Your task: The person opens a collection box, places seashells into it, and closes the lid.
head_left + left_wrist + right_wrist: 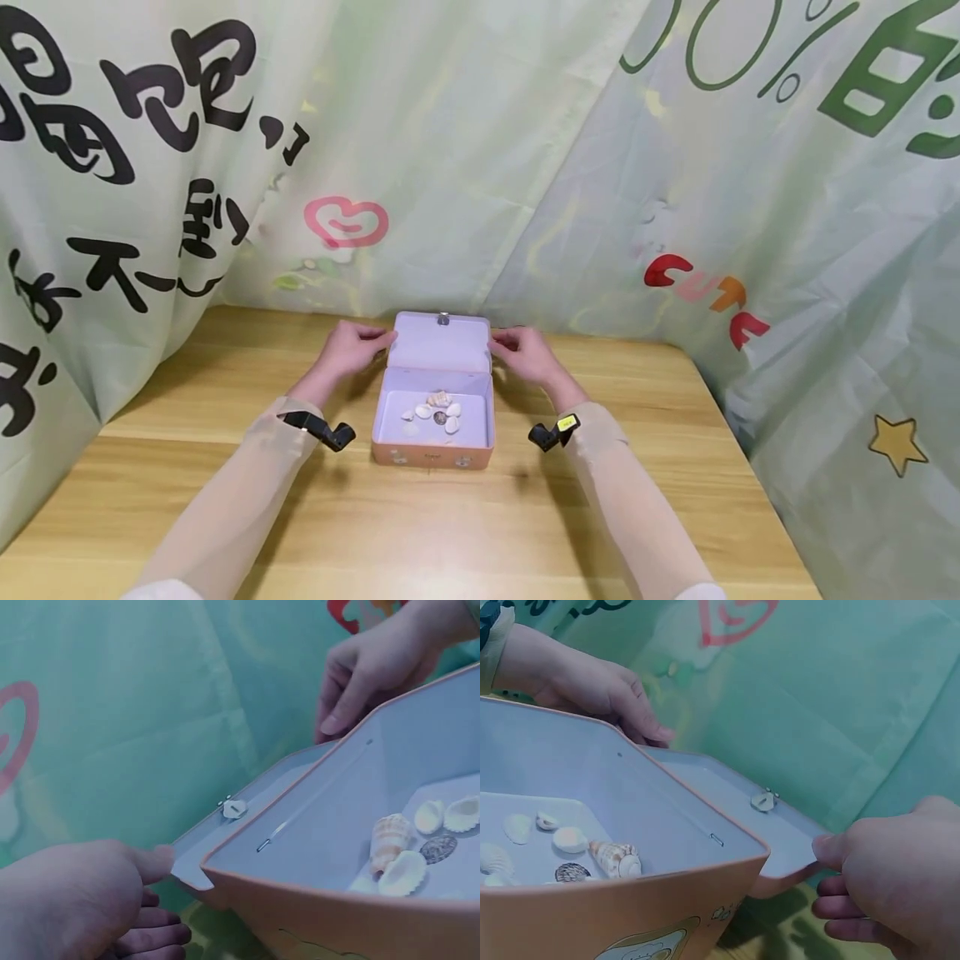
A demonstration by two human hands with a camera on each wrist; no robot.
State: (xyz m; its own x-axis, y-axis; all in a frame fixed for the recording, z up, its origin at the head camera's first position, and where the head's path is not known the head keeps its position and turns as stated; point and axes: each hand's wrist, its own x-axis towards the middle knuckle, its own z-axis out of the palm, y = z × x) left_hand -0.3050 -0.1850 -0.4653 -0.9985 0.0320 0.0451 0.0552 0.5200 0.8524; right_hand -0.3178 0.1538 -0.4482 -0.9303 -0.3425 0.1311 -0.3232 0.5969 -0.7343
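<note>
An orange-pink tin box (408, 455) with a lavender inside stands on the table, its hinged lid (441, 346) tipped back, away from the person. At the lid's left edge, my left hand (352, 348) pinches the rim between thumb and fingers. My right hand (527, 357) grips the opposite edge the same way, thumb on the inner face in the right wrist view. Several white seashells (452, 425) lie on the box floor, around a dark speckled shell (439, 849). Beside them is a striped spiral shell (615, 859). A small metal clasp (443, 318) sits at the lid's far edge.
The wooden table (435, 533) reaches back to a pale green curtain (465, 167) with printed characters and a pink heart. Dark wrist cameras (318, 429) are strapped over both sleeves, to either side of the box.
</note>
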